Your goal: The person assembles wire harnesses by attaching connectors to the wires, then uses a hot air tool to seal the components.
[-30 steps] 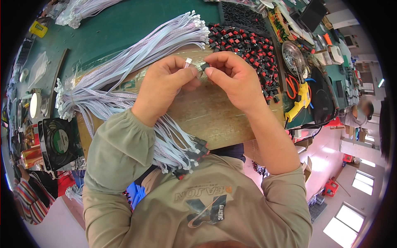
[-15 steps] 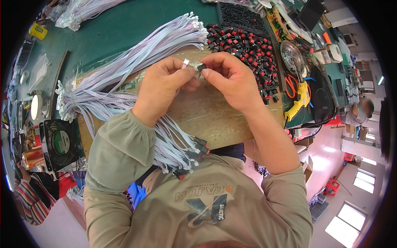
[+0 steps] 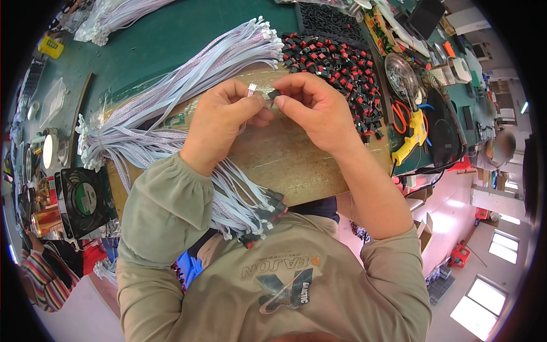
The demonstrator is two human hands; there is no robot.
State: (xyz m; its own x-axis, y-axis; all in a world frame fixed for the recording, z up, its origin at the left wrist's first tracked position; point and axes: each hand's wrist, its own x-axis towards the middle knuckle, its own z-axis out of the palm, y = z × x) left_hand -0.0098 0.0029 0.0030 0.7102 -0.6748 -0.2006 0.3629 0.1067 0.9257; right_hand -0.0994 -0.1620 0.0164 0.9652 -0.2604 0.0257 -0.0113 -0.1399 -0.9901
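Note:
Between thumb and fingers, my left hand (image 3: pixel 231 117) pinches a ribbon cable; its small white connector (image 3: pixel 252 89) sticks up past the fingertips. My right hand (image 3: pixel 316 108) pinches a small black part (image 3: pixel 274 94) close beside it, a little to the right of the connector. Much of both held pieces is hidden by the fingers. A long bundle of pale ribbon cables (image 3: pixel 188 85) with white connectors lies beyond my left hand. Below the left wrist, more cables (image 3: pixel 236 194) end in black and red parts (image 3: pixel 276 202). A heap of small black-and-red parts (image 3: pixel 336 68) spreads beyond my right hand.
Under my hands is a brown board (image 3: pixel 296 165) on the green table (image 3: pixel 165 40). A black tray (image 3: pixel 330 23) of black pieces stands behind the heap. A yellow glue gun (image 3: pixel 413 137) and orange-handled scissors (image 3: pixel 400 117) lie at right, a black fan (image 3: pixel 85 199) at left.
Both hands keep their pinches and nearly the same places. The view has shifted very slightly; no hold has visibly changed.

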